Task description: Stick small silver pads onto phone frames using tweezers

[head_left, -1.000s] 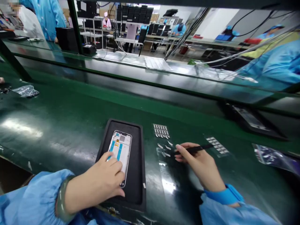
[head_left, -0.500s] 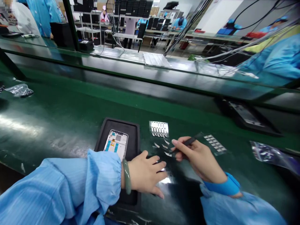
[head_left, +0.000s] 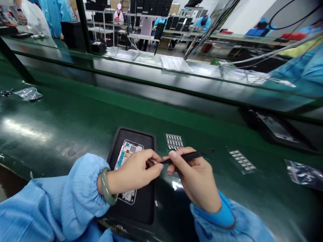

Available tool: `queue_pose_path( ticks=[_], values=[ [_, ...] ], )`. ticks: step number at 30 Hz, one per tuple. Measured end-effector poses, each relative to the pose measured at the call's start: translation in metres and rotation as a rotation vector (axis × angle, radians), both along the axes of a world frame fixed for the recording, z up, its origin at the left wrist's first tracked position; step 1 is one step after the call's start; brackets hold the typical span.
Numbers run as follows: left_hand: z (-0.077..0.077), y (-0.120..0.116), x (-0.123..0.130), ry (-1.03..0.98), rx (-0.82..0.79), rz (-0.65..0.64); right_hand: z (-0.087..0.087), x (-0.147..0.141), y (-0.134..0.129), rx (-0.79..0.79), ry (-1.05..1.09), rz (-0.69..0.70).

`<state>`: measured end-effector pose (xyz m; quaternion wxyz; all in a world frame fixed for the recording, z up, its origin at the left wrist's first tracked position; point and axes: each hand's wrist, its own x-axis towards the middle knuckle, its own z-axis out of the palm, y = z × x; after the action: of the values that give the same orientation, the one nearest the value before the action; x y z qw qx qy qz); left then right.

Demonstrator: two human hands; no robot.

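Observation:
My right hand (head_left: pixel 195 176) is closed on a dark pen-like tool (head_left: pixel 190 156), its tip pointing left to the fingertips of my left hand. Thumb and fingers of my left hand (head_left: pixel 137 168) are pinched together at that tip; what they hold is too small to make out. Beneath my left hand lies a phone frame (head_left: pixel 128 197) with blue strips, in a black tray (head_left: pixel 146 208). Just beyond my right hand is a sheet of small metallic pieces (head_left: pixel 174 141). A second sheet of pale squares (head_left: pixel 242 160) lies to the right.
Another black tray (head_left: pixel 280 129) with a phone part stands at the right, near a bag of small parts (head_left: pixel 304 174). A clear bag (head_left: pixel 29 94) lies far left. A raised glossy shelf (head_left: pixel 151 82) crosses behind. People in blue sit or stand beyond.
My left hand has lifted from the table and moved left, its spread fingers now pinched. My right hand has brought the tool left to meet it. The view has shifted slightly.

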<state>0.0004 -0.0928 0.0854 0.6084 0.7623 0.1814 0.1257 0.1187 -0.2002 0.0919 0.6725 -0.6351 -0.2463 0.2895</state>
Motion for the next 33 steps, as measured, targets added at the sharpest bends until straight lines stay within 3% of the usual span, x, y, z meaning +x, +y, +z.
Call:
queue_pose_path(
  ticks=[4, 13, 17, 21, 24, 27, 30, 33],
  values=[
    [0.006, 0.012, -0.009, 0.061, 0.093, -0.069, 0.002, -0.001, 0.001, -0.059, -0.217, 0.068],
    [0.001, 0.017, -0.011, 0.069, -0.149, -0.073, 0.004, -0.012, 0.008, -0.040, -0.225, 0.057],
    [0.003, 0.023, -0.013, 0.102, -0.154, -0.127, 0.012, -0.018, 0.010, -0.090, -0.289, 0.060],
    [0.010, 0.027, -0.018, 0.168, 0.065, -0.238, 0.019, -0.020, 0.009, -0.140, -0.328, 0.181],
    [0.019, 0.032, -0.022, 0.205, 0.263, -0.393, 0.019, -0.021, 0.006, -0.189, -0.340, 0.295],
    [0.023, 0.045, -0.028, 0.262, 0.368, -0.544, 0.016, -0.017, 0.007, -0.204, -0.272, 0.303],
    [0.016, 0.066, -0.036, 0.229, 0.561, -0.459, 0.012, -0.006, 0.013, -0.111, -0.102, 0.148],
    [-0.002, 0.085, -0.042, 0.204, 0.775, -0.304, 0.008, 0.006, 0.021, -0.013, 0.108, 0.019]
  ],
)
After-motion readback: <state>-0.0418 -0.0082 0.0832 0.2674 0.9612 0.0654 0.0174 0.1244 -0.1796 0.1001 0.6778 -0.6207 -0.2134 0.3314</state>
